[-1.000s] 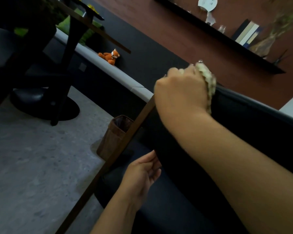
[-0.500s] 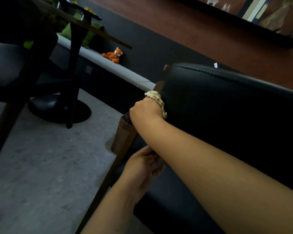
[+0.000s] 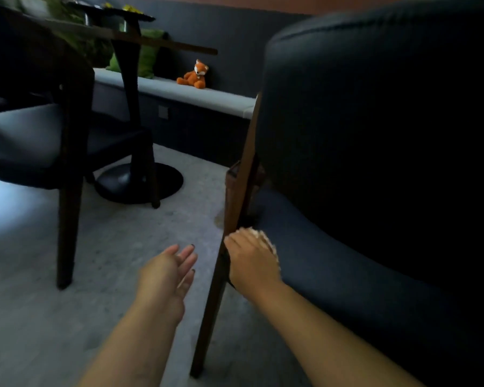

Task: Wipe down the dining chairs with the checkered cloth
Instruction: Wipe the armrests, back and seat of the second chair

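A dark upholstered dining chair with a brown wooden leg fills the right half of the view. My right hand grips the bunched checkered cloth, which shows only as a pale fringe past my knuckles, and holds it low on the chair where the wooden leg meets the seat edge. To the left of that leg my left hand hovers over the floor with straight fingers, touching nothing. A second dark chair stands at the left.
A table on a round black pedestal base stands behind the left chair. A brown bin sits behind the wooden leg. An orange toy fox and green cushions rest on the grey bench along the wall. Grey floor lies between the chairs.
My right hand slid the cloth down from the top of the chair back along the wooden leg to the seat level. My left hand left the chair and moved out over the floor.
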